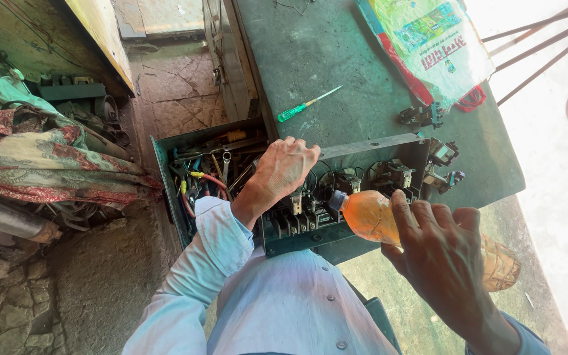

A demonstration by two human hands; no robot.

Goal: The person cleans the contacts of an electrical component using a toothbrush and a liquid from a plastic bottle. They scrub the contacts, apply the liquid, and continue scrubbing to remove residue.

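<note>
1. The left hand reaches forward from a pale blue sleeve rolled back above the wrist, back of the hand up.
2. Its fingers curl downward into a loose fist, knuckles uppermost, fingertips hidden below.
3. The left forearm runs up from the lower middle, bent at the elbow.
4. The right hand comes in from the lower right, back toward the camera.
5. Its fingers are wrapped tight in a closed grip, thumb side toward the left hand.
6. The two hands are near each other but apart.
</note>
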